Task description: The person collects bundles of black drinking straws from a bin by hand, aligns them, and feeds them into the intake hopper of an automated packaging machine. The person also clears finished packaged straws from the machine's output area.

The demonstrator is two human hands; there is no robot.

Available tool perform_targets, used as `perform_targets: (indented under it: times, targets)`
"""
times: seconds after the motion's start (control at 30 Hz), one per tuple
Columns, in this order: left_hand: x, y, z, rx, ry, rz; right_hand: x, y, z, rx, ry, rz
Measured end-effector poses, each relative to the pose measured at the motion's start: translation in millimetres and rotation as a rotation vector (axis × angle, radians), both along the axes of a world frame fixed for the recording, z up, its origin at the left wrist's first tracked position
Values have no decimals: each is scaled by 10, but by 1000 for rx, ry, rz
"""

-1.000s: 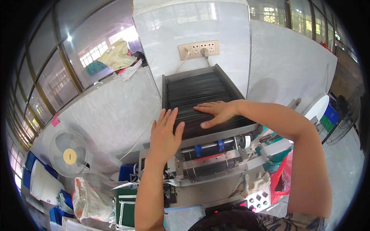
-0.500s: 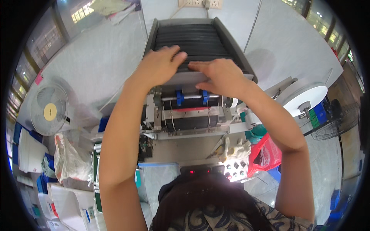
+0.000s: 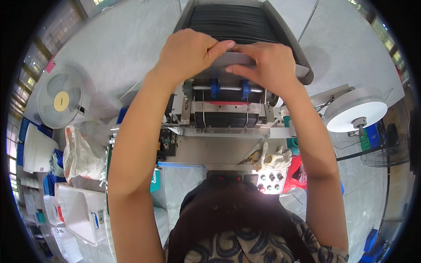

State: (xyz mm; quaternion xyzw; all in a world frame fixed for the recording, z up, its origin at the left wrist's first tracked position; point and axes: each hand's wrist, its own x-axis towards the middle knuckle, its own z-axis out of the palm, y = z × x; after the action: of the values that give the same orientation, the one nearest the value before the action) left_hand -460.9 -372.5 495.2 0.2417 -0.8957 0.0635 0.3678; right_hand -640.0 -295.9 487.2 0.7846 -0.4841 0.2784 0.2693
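A grey sloped hopper (image 3: 287, 48) on a machine holds a stack of thin black strips (image 3: 232, 19) lying crosswise. My left hand (image 3: 187, 53) rests at the near left of the strips, its thumb stretched to the right and its other fingers mostly hidden behind the hand. Close beside it, my right hand (image 3: 272, 63) reaches over the hopper's front plate (image 3: 230, 59), fingers bent over the near strips and thumb apart along the plate. The two hands almost meet in the middle. I see nothing gripped in either one.
Below the plate runs a metal rod with blue collars (image 3: 214, 88). White gloves (image 3: 275, 158) and yellow-handled pliers (image 3: 254, 157) lie on the machine top near a knob panel (image 3: 272, 182). A white reel (image 3: 357, 111) stands right, a fan (image 3: 61, 98) left.
The view has shifted, so the machine sits higher in the picture. My left hand's spread fingers have turned down out of sight, and both hands have come closer together at the front plate.
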Motion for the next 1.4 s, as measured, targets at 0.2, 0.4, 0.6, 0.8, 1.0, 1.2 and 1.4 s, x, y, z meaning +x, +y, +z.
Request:
perform_targets:
  times: [0.2,0.4,0.6,0.8,1.0,1.2,1.4]
  targets:
    - [-34,135,61,29,-7,-8,-63,0,-47,-142,-8,69]
    - [17,392,-314,-396,209,-17,-117,389,52,-295,-134,239]
    - [473,1500,-1416,250,211,-85,-73,1501,-1509,611,-1021,13]
    - [941,2659,-2879,1657,163,308,220,2134,-2500,1276,-955,38]
    - [691,2977,-2756,1476,219,266,369,1679,-2490,1309,-862,347]
    - [678,4003,-2752,1570,568,685,837,2001,-2893,1617,-470,785]
    - [421,4640,-2903,1513,782,841,1050,2339,-3076,1556,-153,1170]
